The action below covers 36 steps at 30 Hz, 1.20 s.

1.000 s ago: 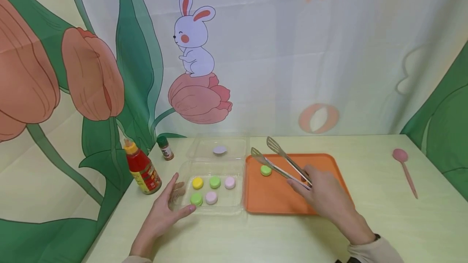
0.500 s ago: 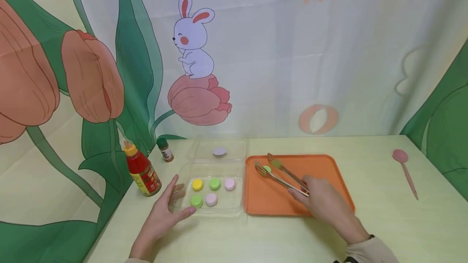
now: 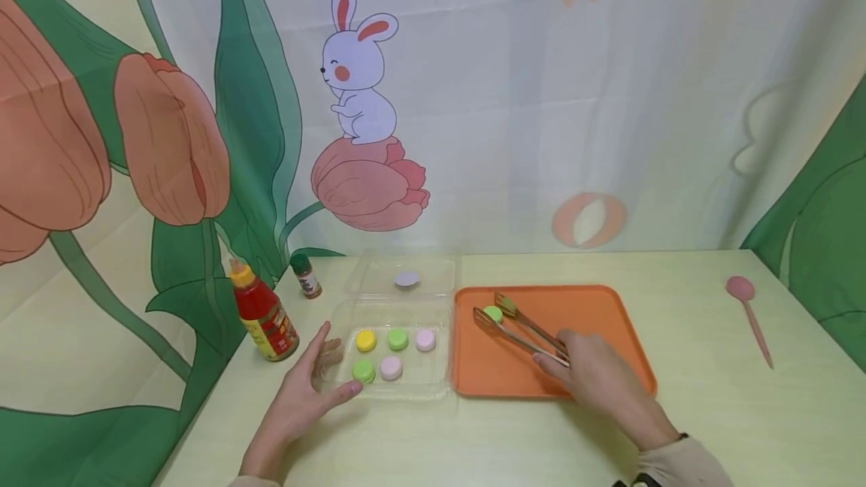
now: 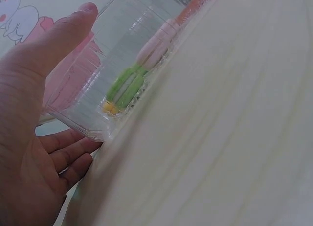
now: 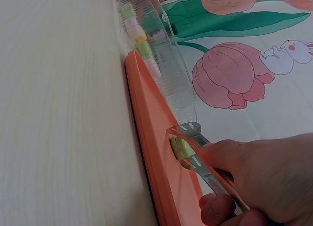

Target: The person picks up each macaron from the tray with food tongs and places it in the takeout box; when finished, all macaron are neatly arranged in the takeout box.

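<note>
My right hand (image 3: 595,367) grips metal tongs (image 3: 521,340), with their two arms spread apart. The slotted tips stand on either side of a green macaron (image 3: 493,314) on the orange tray (image 3: 541,382), in the head view and the right wrist view (image 5: 182,148). My left hand (image 3: 301,393) rests at the left end of the clear plastic box (image 3: 433,389), thumb along the front corner and fingers at its left side. Inside the box lie a yellow macaron (image 3: 366,340), green macarons (image 3: 398,338) and pink macarons (image 3: 391,368).
The box's clear lid (image 3: 443,276), bearing a pale oval label (image 3: 407,279), lies folded back. A red sauce bottle (image 3: 264,314) and a green-capped spice jar (image 3: 307,276) stand at the left. A pink spoon (image 3: 747,307) lies on the table (image 3: 704,412) at the right.
My right hand has lowered the tongs, so their tips moved from above the tray down around the green macaron. The left hand stays in place.
</note>
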Available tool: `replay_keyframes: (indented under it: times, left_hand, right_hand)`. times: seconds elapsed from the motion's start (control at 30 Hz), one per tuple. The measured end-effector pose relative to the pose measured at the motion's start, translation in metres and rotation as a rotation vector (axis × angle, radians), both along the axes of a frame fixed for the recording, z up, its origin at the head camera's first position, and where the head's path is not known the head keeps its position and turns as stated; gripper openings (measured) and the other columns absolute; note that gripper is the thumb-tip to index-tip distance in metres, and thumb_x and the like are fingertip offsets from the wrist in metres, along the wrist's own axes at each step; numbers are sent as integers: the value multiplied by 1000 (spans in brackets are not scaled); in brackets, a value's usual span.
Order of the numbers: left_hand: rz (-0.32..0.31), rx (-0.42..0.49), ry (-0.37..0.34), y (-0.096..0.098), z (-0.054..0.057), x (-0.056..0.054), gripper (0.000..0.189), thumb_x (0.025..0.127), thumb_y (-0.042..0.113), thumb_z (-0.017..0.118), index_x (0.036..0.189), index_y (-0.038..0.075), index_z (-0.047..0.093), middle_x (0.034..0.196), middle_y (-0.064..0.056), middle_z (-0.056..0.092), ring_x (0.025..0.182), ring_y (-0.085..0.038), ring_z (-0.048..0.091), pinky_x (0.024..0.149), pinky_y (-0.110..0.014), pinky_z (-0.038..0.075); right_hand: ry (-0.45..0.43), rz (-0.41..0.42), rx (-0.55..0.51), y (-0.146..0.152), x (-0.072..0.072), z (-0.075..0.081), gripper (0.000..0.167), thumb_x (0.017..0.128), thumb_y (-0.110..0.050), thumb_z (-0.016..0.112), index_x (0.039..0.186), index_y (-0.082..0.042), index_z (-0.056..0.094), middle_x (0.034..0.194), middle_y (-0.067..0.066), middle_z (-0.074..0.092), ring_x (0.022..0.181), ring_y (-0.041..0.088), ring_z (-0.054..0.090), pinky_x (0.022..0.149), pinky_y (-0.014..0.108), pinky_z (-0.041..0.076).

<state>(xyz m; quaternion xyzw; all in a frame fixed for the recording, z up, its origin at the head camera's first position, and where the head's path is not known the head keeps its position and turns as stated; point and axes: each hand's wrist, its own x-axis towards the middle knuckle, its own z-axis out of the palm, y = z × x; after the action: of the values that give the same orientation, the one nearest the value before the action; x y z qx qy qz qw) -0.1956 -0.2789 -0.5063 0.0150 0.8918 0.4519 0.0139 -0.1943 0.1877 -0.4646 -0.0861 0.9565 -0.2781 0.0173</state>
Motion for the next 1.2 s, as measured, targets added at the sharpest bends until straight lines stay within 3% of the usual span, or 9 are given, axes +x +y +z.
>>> replay_keyframes:
  times: [0.77,1.03,1.2]
  left_hand:
    - [-4,10,3,-1,-1,-2,122,90,53,93,180,31,13,175,-9,46,163,-37,42,131,-73,27]
    - [-2,10,-4,0,0,-1,122,90,53,92,180,32,13,176,-9,45,164,-37,41,131,-73,26]
    - [-6,19,-1,-1,-1,-1,121,91,51,92,180,31,13,175,-9,45,162,-37,43,131,-73,26]
  right_hand:
    - [71,15,34,1,1,1,30,109,-34,74,98,-8,66,67,-1,52,53,12,46,46,27,36]
    - [116,9,-11,1,4,7,29,110,-34,73,98,-8,66,68,-1,54,53,12,48,45,29,39]
    - [149,23,-18,0,7,16,29,111,-33,71,96,-10,64,66,-3,50,52,10,43,45,26,34]
